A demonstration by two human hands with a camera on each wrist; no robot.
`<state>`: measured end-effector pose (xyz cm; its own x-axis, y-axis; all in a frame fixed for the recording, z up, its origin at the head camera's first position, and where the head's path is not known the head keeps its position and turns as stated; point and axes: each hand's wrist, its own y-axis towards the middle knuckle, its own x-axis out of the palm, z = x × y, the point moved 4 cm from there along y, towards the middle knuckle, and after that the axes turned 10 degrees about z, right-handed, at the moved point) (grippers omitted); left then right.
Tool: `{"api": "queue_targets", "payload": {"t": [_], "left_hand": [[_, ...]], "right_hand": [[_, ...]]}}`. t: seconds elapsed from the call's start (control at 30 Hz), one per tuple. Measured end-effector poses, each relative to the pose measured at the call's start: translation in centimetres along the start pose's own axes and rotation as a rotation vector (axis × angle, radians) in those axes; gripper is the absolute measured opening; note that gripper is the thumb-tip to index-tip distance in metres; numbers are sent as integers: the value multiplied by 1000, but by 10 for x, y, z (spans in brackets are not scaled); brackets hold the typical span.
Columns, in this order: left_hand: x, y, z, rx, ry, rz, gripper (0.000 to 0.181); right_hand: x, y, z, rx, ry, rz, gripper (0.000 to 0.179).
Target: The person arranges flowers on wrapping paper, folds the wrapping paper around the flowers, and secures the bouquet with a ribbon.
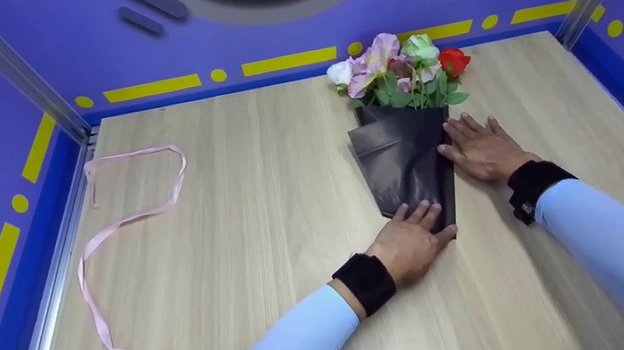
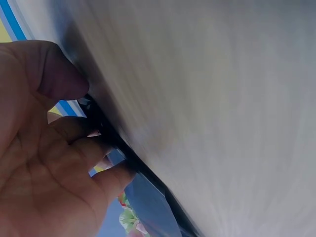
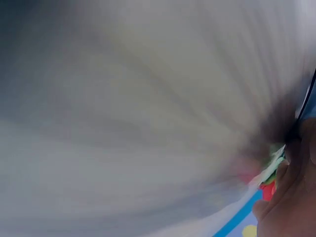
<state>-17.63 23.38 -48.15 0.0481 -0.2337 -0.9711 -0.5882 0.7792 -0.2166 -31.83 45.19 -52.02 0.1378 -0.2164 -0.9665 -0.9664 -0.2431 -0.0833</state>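
Note:
A bouquet of flowers (image 1: 392, 68) in black wrapping paper (image 1: 401, 153) lies on the table, blossoms toward the back wall. White, pink-purple, pale green and red blooms show above green leaves. My left hand (image 1: 411, 247) rests on the narrow lower end of the wrap, fingers spread forward over the paper and thumb at its right corner. In the left wrist view, its fingertips (image 2: 121, 173) meet the dark paper edge. Along the wrap's right edge, my right hand (image 1: 484, 148) lies with straight fingers touching the paper. Much of that hand falls outside the right wrist view.
A pink ribbon (image 1: 124, 221) curves loosely across the left side of the wooden table (image 1: 266, 208). Purple-blue panels (image 1: 237, 40) with yellow marks enclose the back and both sides, joined by metal posts at the rear corners.

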Motion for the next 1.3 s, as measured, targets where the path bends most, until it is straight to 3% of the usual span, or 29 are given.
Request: {"api": "queue_targets", "payload": {"t": [0.47, 0.63, 0.77, 0.9, 1.0, 1.13, 1.3], "left_hand": [[-1, 1, 16, 26, 28, -29, 56], [0, 4, 17, 22, 7, -38, 54], [2, 5, 15, 24, 2, -34, 53], [3, 4, 11, 15, 15, -27, 54], [2, 2, 8, 15, 25, -26, 57], [3, 1, 3, 17, 19, -24, 60], [5, -1, -2, 34, -16, -25, 63]], "right_hand": [[-12, 15, 22, 170, 47, -55, 93], [-10, 12, 22, 178, 32, -38, 94], [-4, -5, 11, 138, -47, -3, 86], [2, -33, -14, 43, -101, 76, 76], [8, -60, -34, -43, -68, 103, 74], [16, -90, -50, -99, 20, 70, 79], [16, -95, -50, -84, 91, 78, 88]]}}
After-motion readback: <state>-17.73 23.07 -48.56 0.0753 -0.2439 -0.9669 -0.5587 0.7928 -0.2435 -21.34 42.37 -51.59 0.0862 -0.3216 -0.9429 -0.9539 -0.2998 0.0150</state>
